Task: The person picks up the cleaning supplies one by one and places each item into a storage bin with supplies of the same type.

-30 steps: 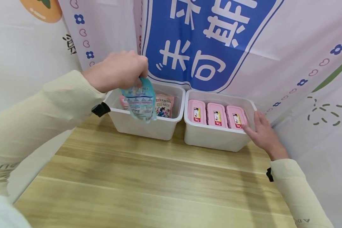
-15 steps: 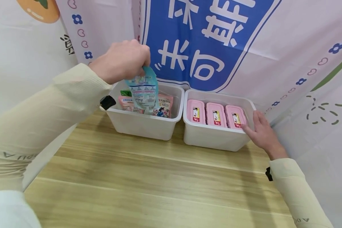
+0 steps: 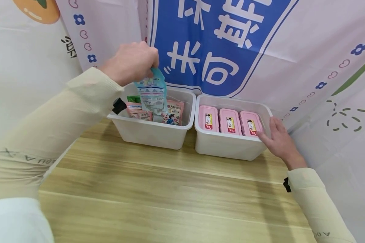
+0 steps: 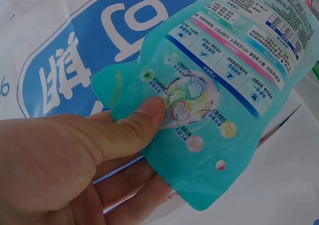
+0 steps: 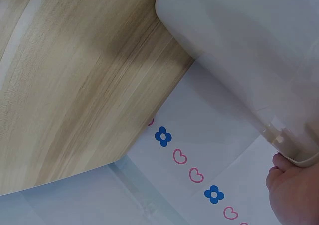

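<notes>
My left hand (image 3: 133, 63) pinches one end of a turquoise refill pouch (image 3: 153, 96), its thumb (image 4: 137, 122) lying flat on the printed side. The pouch hangs over the left white bin (image 3: 150, 133), in front of the pink printed bags inside. One bag (image 3: 174, 113) with a figure on it leans at the bin's right; another (image 3: 139, 112) lies at its left. My right hand (image 3: 281, 143) holds the right corner of the other white bin (image 3: 231, 146), thumb over the rim and fingers against the outer side. In the right wrist view only part of that hand shows.
Three pink lidded boxes (image 3: 229, 121) stand side by side in the right bin. Both bins sit at the back of a wooden table (image 3: 176, 195). A printed cloth (image 3: 295, 37) rises behind them. A green packet (image 3: 134, 99) shows in the left bin.
My left hand has risen slightly with the turquoise pouch, lifting it away from the left bin's front rim and uncovering more of the bags. My right hand keeps its place on the right bin.
</notes>
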A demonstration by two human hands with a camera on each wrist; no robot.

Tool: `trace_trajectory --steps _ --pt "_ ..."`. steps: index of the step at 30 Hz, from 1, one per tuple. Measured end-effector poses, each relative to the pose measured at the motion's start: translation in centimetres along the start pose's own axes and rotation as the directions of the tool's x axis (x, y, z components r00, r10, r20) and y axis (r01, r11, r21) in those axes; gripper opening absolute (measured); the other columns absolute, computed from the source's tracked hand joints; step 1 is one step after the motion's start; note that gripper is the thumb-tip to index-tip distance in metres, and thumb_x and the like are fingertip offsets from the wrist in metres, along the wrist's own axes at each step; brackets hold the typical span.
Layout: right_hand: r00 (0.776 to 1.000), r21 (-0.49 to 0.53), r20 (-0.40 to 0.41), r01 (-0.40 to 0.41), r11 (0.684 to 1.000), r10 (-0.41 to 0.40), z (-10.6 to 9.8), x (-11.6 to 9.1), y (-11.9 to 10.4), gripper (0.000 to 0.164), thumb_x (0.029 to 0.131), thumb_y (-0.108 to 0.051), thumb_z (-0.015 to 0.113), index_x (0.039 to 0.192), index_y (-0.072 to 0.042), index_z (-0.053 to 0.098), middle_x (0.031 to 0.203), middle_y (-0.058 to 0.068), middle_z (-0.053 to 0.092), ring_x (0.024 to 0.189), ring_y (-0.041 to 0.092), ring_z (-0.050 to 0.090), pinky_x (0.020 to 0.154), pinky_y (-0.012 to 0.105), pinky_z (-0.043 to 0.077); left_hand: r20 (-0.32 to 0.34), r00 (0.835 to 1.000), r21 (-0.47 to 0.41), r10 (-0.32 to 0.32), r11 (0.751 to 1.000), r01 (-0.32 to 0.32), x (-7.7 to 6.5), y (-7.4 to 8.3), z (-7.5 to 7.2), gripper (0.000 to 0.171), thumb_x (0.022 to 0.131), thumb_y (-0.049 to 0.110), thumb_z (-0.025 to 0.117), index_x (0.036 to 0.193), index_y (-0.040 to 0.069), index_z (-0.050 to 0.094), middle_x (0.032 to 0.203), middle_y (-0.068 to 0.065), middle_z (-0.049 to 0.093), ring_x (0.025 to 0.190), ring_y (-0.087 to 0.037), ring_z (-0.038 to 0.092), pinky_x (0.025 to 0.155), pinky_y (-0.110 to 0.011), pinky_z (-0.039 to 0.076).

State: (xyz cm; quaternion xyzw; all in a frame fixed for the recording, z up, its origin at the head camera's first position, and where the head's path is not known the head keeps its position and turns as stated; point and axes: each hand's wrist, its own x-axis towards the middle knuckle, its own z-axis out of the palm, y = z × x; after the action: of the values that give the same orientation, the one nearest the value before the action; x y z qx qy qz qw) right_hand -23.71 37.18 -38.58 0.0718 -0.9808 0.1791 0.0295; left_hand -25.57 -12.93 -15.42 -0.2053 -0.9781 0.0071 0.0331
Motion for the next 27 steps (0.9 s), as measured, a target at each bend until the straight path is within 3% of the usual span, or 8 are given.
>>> trace_trajectory --steps 5,9,16,27 --pt "1.0 -0.003 0.001 -0.003 1.0 0.003 0.0 0.0 0.1 0.098 0.107 -0.06 0.041 0.168 -0.002 -0.008 0.177 0.024 -0.009 0.163 0.052 -0.001 0.124 0.08 0.012 -0.041 0.999 -0.005 0.022 1.0 -0.022 0.7 -0.2 0.8 0.027 0.098 0.008 0.074 0.124 -0.001 0.075 0.127 -0.027 0.072 0.105 -0.041 0.068 0.095 -0.058 0.061" --pt "1.0 -0.009 0.005 -0.003 1.0 0.003 0.0 0.0 0.1 0.098 0.107 -0.061 0.041 0.167 -0.002 -0.009 0.177 0.024 -0.009 0.162 0.053 0.0 0.124 0.079 0.012 -0.07 0.997 0.0 0.029 1.0 -0.029 1.2 -0.2 1.6 0.026 0.098 0.008 0.074 0.123 -0.001 0.076 0.126 -0.025 0.073 0.103 -0.04 0.069 0.091 -0.055 0.063" --pt "1.0 -0.001 -0.005 0.001 1.0 -0.001 0.0 0.0 0.3 0.097 0.108 -0.058 0.042 0.167 -0.001 -0.008 0.177 0.025 -0.007 0.162 0.053 0.001 0.124 0.079 0.013 -0.076 0.996 0.022 0.043 0.999 -0.041 2.2 -0.3 3.0 0.026 0.098 0.009 0.075 0.122 0.002 0.077 0.127 -0.023 0.074 0.103 -0.039 0.07 0.088 -0.054 0.063" --pt "1.0 0.001 -0.009 0.002 1.0 -0.002 0.0 0.0 0.1 0.097 0.107 -0.059 0.042 0.168 -0.001 -0.007 0.177 0.025 -0.006 0.162 0.052 0.002 0.123 0.08 0.014 -0.065 0.996 -0.03 0.056 0.998 -0.058 3.8 0.3 5.2 0.028 0.097 0.008 0.076 0.124 0.001 0.076 0.126 -0.022 0.075 0.108 -0.039 0.07 0.095 -0.056 0.062"
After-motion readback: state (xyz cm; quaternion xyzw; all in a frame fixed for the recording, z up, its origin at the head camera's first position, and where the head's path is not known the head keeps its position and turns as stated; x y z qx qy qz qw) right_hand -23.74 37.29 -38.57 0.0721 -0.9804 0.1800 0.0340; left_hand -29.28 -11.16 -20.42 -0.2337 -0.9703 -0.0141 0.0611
